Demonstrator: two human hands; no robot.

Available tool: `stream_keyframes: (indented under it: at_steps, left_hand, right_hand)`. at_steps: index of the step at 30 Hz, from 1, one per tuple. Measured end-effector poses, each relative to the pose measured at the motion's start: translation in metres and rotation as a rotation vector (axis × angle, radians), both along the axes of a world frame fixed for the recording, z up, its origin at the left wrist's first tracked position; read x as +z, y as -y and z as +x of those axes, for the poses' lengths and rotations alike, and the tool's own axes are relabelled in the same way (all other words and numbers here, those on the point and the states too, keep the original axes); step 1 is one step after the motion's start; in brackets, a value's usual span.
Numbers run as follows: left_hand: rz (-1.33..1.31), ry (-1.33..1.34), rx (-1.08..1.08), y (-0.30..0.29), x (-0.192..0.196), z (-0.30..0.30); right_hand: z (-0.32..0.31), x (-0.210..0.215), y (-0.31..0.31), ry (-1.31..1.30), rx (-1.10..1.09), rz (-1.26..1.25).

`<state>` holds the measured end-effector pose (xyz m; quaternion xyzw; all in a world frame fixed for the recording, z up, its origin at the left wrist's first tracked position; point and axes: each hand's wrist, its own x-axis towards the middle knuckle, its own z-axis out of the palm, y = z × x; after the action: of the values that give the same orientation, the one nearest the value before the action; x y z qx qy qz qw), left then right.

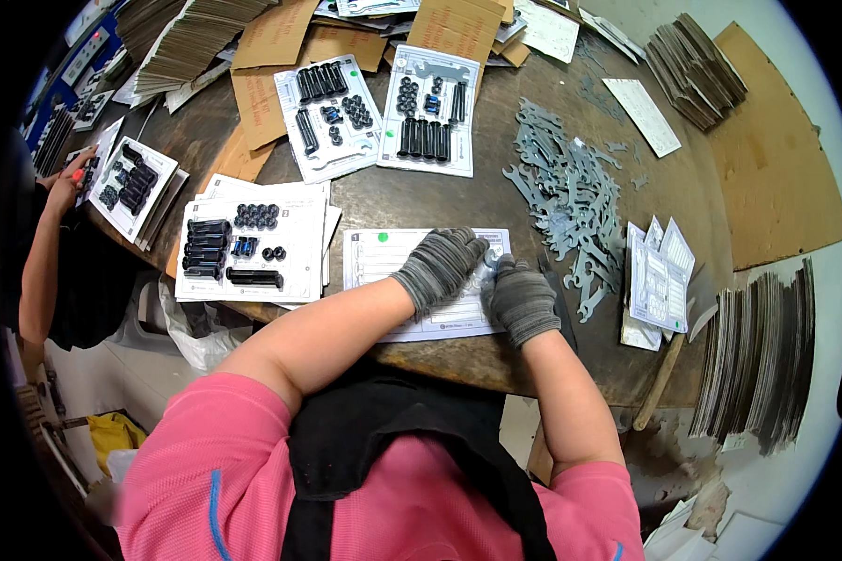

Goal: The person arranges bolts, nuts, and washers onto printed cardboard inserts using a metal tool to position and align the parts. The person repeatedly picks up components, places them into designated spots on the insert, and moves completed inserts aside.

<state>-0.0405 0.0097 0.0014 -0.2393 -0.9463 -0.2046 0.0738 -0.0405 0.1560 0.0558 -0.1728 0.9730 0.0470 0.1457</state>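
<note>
A white printed card [370, 271] with a green dot lies flat in front of me at the table's near edge. My left hand [442, 269], in a grey knit glove, is over its middle with the fingers closed together. My right hand [522, 299], gloved alike, curls its fingers at the card's right edge. Between the fingertips of both hands shows a small shiny, silvery piece [489, 265], mostly covered, so its kind is unclear. To the right lies a heap of silver open-end wrenches [571, 196].
Left of my card sits a stack of cards [295, 224] topped with black bolts and nuts. Two more filled cards [430, 112] lie beyond, by cardboard sheets [253, 103]. A wooden-handled tool [660, 383] rests at right. Another person's hand [64, 192] works far left.
</note>
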Motion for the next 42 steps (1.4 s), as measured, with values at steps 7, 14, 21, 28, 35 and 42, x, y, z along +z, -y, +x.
stream_keyframes:
  at_steps: [7,14,21,28,35,42]
  left_hand:
    - [0.036,0.076,0.018,-0.002,0.009,-0.001]
    - [-0.106,0.348,0.055,-0.01,0.037,-0.01]
    - [-0.112,0.381,0.126,-0.016,0.043,-0.013]
    - [-0.082,0.299,0.119,-0.014,0.033,-0.014]
    - [-0.037,0.324,0.105,-0.015,0.038,-0.013]
    - [-0.047,0.369,0.097,-0.017,0.039,-0.017]
  right_hand:
    - [-0.005,-0.003,-0.011,-0.008,0.006,-0.054]
    - [-0.02,-0.037,-0.038,-0.182,0.097,-0.579]
    - [-0.061,-0.084,-0.037,0.088,-0.591,-1.075]
    - [-0.056,-0.068,-0.019,0.183,-0.873,-1.391]
    - [-0.046,-0.064,-0.015,0.09,-0.942,-1.694]
    - [-0.047,-0.06,-0.039,0.174,-1.185,-2.178]
